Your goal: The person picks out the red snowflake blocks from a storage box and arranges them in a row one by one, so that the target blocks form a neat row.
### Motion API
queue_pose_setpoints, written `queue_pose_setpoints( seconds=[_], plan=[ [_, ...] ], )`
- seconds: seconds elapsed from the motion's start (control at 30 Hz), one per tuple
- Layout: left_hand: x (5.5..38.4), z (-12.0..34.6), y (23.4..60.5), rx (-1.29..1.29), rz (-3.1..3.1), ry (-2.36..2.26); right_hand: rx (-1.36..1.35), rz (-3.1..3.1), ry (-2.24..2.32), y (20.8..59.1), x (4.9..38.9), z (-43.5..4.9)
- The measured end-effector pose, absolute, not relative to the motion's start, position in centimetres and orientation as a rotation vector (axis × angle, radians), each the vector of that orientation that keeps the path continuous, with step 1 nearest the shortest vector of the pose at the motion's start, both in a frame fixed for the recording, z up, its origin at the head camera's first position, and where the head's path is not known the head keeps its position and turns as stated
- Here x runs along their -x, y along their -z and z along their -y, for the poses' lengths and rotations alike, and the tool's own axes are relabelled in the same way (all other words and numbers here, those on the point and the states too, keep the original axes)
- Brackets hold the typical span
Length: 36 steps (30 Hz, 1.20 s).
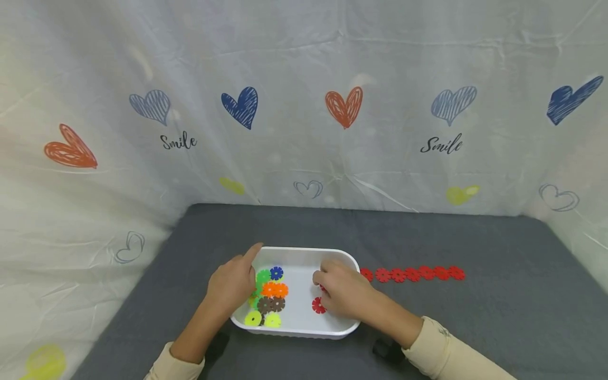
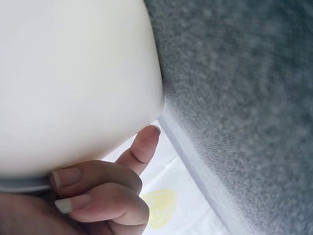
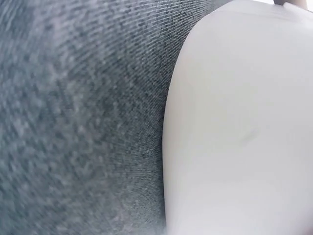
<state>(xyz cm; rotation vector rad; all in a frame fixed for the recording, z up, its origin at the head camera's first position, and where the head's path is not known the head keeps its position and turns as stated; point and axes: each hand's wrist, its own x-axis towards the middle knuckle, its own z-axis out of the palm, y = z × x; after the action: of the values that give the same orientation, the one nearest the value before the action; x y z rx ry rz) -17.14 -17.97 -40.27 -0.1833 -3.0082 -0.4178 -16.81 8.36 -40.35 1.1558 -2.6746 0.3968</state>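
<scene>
From my remote seat I see a smooth white plastic tray [image 1: 304, 322] on ribbed grey cloth [image 1: 499, 316]. The left hand [image 1: 230, 285] grips its left rim, index finger stretched toward the far corner, beside thin notched multicoloured discs [image 1: 269, 291]. The right hand [image 1: 344, 287] bends into the right end, partly covering thin notched red discs [image 1: 319, 305]; whether its fingers pinch one, I cannot tell. A row of matching red discs [image 1: 412, 274] lies to the right.

Red notched discs [image 1: 315, 306] lie flat — some in the white tray [image 1: 300, 316], seven showing in a row [image 1: 409, 273] to its right.
</scene>
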Motion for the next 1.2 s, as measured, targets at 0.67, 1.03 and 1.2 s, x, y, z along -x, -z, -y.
queue_pose_setpoints(
  seconds=[0.67,1.03,1.2],
  plan=[
    [17.1,18.0,40.3,0.189,3.0,0.419,-1.104,2.67,-0.769,40.2,16.9,-8.5],
    [17.2,18.1,40.4,0.182,3.005,0.411,-1.124,2.636,-0.946,39.6,17.3,-8.7],
    [17.2,18.0,40.4,0.173,3.014,0.406,-1.091,2.664,-0.984,39.2,17.4,-8.8]
  ],
)
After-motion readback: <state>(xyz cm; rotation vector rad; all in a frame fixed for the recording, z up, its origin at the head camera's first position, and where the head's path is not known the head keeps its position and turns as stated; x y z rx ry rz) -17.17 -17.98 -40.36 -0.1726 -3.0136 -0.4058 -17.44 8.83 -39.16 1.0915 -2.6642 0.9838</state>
